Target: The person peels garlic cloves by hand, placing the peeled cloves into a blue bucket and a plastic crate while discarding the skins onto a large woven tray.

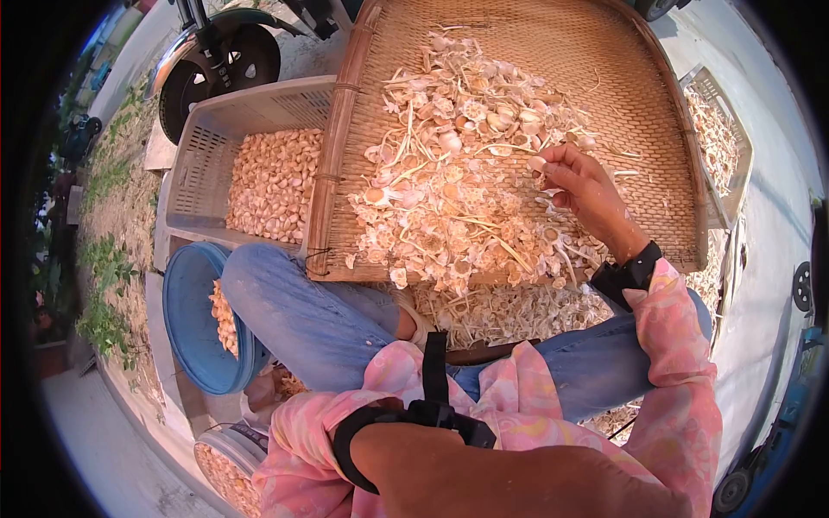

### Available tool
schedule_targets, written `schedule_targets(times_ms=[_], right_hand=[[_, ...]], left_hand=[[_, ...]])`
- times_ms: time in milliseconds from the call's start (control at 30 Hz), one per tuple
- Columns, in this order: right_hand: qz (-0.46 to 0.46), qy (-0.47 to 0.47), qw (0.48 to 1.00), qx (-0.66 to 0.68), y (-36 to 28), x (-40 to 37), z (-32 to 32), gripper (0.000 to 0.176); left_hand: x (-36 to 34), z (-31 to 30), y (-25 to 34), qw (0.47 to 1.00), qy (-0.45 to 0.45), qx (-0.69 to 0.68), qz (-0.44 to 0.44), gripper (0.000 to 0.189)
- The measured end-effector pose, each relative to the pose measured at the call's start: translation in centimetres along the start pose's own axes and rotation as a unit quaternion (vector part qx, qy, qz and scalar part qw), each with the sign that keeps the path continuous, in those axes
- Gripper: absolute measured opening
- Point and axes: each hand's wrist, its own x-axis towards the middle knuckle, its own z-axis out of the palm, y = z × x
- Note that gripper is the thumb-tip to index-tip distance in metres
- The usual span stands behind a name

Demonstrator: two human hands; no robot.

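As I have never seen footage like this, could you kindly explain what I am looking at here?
There is no machine here: a person works with bare hands. The single picture comes from a camera worn on their head and looking down, which is why the edges curve. They sit in jeans and pink sleeves, with black straps at the wrists. In front of them lies a woven tray covered with a pile of garlic skins and stalks. The right hand pinches one garlic clove over that pile. The left forearm crosses the bottom edge, close to the lens; its hand is hidden. To the left stand a grey crate and a blue tub, both holding loose cloves.
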Motion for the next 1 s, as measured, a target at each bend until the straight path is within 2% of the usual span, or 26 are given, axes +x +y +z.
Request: schedule_targets(times_ms=[100,167,233,300,400,467,533,633,700,800,833,933,967,1000], right_hand=[[-0.007,-0.005,1.000,-0.012,0.4,-0.1,0.4,0.019],[-0.012,-0.001,1.000,-0.002,0.5,0.2,0.8,0.020],[-0.017,-0.013,0.999,-0.030,0.6,0.5,1.0,0.021],[-0.022,-0.018,0.998,-0.059,0.6,0.6,1.0,0.020],[-0.037,-0.002,0.998,-0.057,0.3,0.4,1.3,0.019],[-0.037,-0.001,0.998,-0.054,0.7,0.7,1.3,0.018],[-0.057,-0.016,0.997,-0.052,0.1,0.7,2.1,0.018],[-0.097,-0.051,0.993,-0.051,-0.5,-1.0,2.0,0.018],[-0.119,-0.121,0.985,-0.042,-0.3,-1.2,2.3,0.018],[-0.182,-0.131,0.972,-0.073,0.5,-1.4,3.0,0.015],[-0.204,-0.133,0.967,-0.081,0.4,-1.6,3.0,0.015],[-0.217,-0.126,0.955,-0.157,0.2,-2.2,2.0,0.016],[-0.212,-0.120,0.951,-0.188,0.3,-2.3,1.7,0.016],[-0.249,-0.089,0.930,-0.255,0.5,-2.4,1.7,0.019]], left_hand=[[0.1,0.9,-0.4,0.995,0.034,0.009,0.088,0.015],[-0.1,0.8,0.4,0.993,0.060,0.069,0.081,0.015],[-0.7,-0.7,5.2,0.984,0.107,0.140,-0.026,0.017],[-1.6,-2.2,8.9,0.958,0.240,0.148,-0.059,0.021],[-4.3,-6.6,14.0,0.915,0.373,0.141,0.066,0.024],[-6.5,-7.8,17.3,0.884,0.402,0.222,0.086,0.024],[-8.7,-9.2,21.1,0.715,0.482,0.503,0.064,0.031],[-8.7,-11.4,21.7,0.406,0.453,0.790,0.073,0.038],[-5.5,-12.0,17.8,0.490,0.403,0.772,-0.031,0.041],[-2.7,-15.1,10.6,0.607,0.308,0.708,-0.189,0.041],[-1.9,-16.3,8.5,0.674,0.311,0.634,-0.218,0.036],[-1.0,-19.1,5.8,0.718,0.314,0.574,-0.238,0.027],[-1.1,-19.6,5.3,0.713,0.333,0.568,-0.239,0.024],[-1.3,-20.0,5.0,0.709,0.350,0.562,-0.242,0.021]])
